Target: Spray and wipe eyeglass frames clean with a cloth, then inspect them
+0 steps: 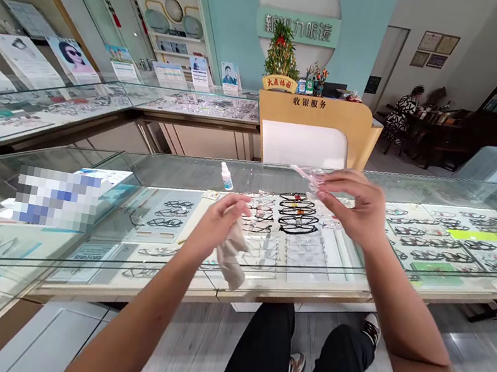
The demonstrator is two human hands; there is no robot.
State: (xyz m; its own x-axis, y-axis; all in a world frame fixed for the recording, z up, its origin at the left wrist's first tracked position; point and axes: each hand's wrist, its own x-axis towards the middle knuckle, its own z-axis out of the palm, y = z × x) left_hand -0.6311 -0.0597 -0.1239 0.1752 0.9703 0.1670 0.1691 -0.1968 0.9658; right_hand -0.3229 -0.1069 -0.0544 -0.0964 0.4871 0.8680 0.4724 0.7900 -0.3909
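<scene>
My left hand (pixel 224 217) is closed on a beige cleaning cloth (pixel 232 257), which hangs down over the front of the glass counter. Raised above the counter, my right hand (pixel 355 206) pinches a pair of glasses (pixel 308 178) with a clear, pinkish frame between thumb and fingers. Part of the glasses is hidden behind the fingers. A small white spray bottle (pixel 226 177) stands upright on the glass top, beyond my left hand. Under the glass, between my hands, lie rows of dark-framed glasses (pixel 298 214).
The glass display counter (pixel 119 266) runs across in front of me, with printed papers (pixel 64 195) on its left part. Beyond it stands a yellow service desk (pixel 359 128) with a potted plant (pixel 281 57). A person (pixel 403 114) sits at a dark table at the far right.
</scene>
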